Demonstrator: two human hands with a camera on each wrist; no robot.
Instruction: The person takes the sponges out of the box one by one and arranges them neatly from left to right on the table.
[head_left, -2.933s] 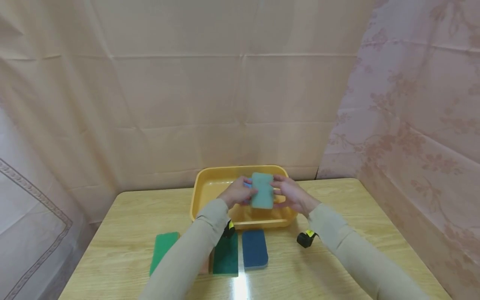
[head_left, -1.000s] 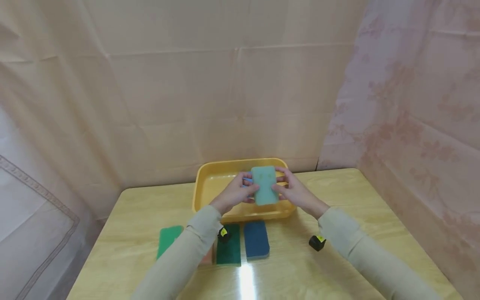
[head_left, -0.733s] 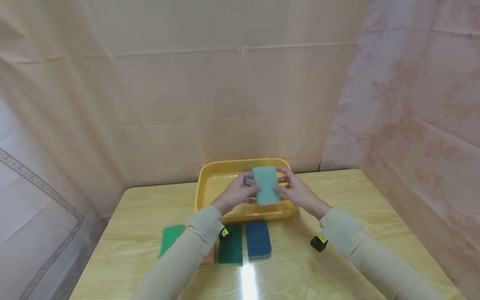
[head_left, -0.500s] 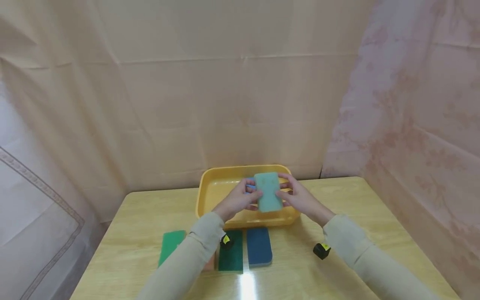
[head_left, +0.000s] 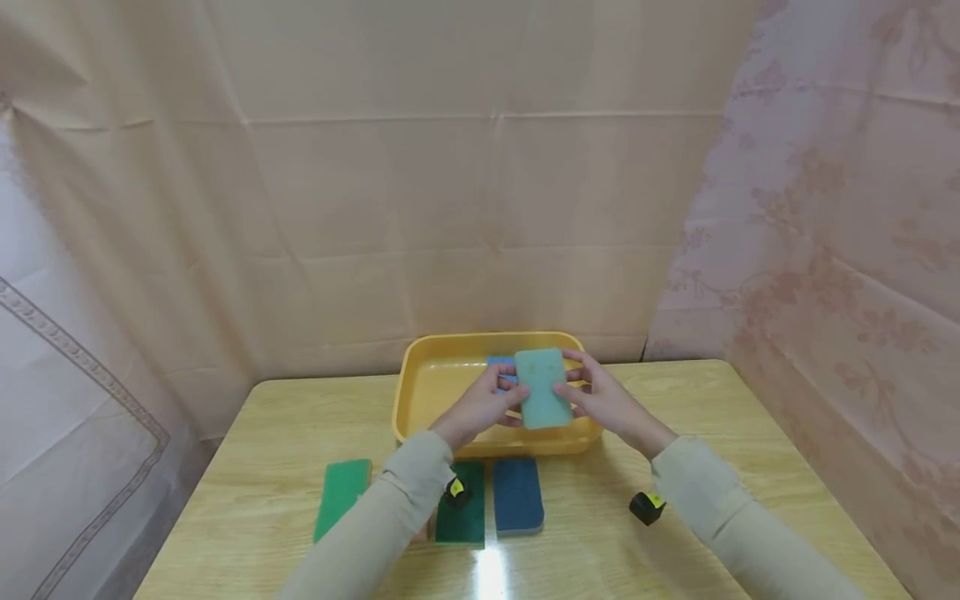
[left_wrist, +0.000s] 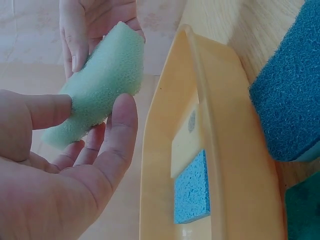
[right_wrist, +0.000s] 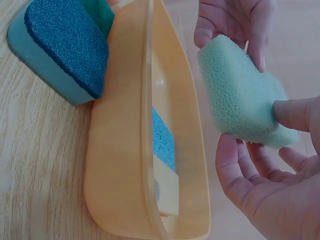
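A pale green, open-pored sponge (head_left: 543, 390) is held up over the yellow tray (head_left: 431, 447). My left hand (head_left: 480, 403) pinches its left edge, thumb on the near face and fingers behind. On the right edge my right hand (head_left: 609, 405) pinches it the same way. Both wrist views show the sponge (left_wrist: 102, 82) bent between thumbs and fingers, its corner raised towards the other hand. Inside the tray lie a bright blue sponge (left_wrist: 192, 190) and a pale yellow one (right_wrist: 167, 192) with a grey spot, side by side.
In front of the tray, on the wooden table (head_left: 292, 421), lie a green sponge (head_left: 342, 493), a dark green pad (head_left: 465, 521) and a dark blue sponge (head_left: 518, 496) with a paler base. A pinkish piece is mostly hidden by my left sleeve. Curtains hang behind and beside the table.
Earliest, my right fingers were spread at the sponge's edge; since then both thumbs have come onto its near face. Lately both hands have shifted slightly right with it, showing more of the blue sponge.
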